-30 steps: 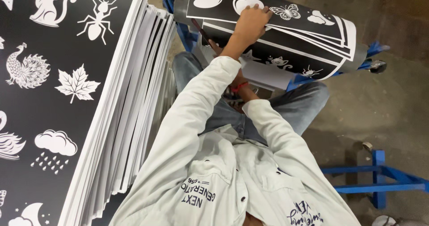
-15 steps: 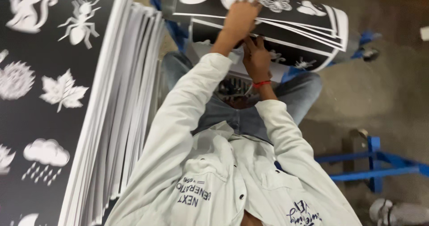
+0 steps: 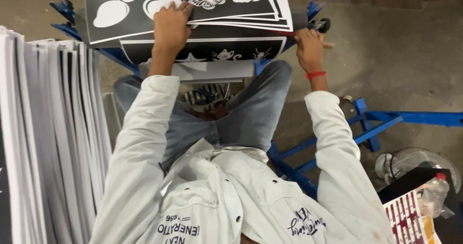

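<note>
A pile of black sheets (image 3: 226, 12) printed with white fruit, butterfly and animal shapes lies curved over a blue frame (image 3: 67, 17) ahead of my knees. My left hand (image 3: 171, 24) presses flat on the top sheet beside the white apple shape. My right hand (image 3: 308, 46), with a red band at the wrist, is closed around a dark handle (image 3: 322, 26) at the right end of the pile. I am seated, in a white jacket and grey jeans.
A tall stack of black-and-white sheets (image 3: 53, 142) stands on edge at my left. Blue metal bars (image 3: 381, 121) run along the concrete floor at right. A small fan (image 3: 415, 162), a plastic bottle (image 3: 434, 193) and a striped card (image 3: 410, 220) sit at lower right.
The view has swung right, so the left stack shows less. My right hand has left the spot under the sheets and gone out to the handle at the right end. My left hand stays on top.
</note>
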